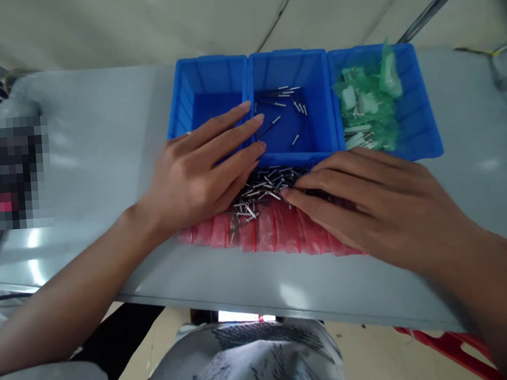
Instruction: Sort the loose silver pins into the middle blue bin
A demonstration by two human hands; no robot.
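A pile of small metal pop rivets (257,189) lies on a row of red zip bags (265,232), just in front of the blue bins. My left hand (203,164) stretches its fingers over the front of the left bin (213,77), the tips reaching the middle bin (290,66); nothing shows in it. My right hand (367,199) rests at the right side of the pile. Its fingers are bent and close together, with the tips among the rivets. Whatever lies between them is hidden. Several loose rivets (297,106) lie in the middle bin.
Green plastic packets (366,101) with white pieces and rivets fill part of the right bin (416,103). All stands on a grey table (111,142) against a wall. A cable (501,74) lies at the right; a red stool (451,350) is below.
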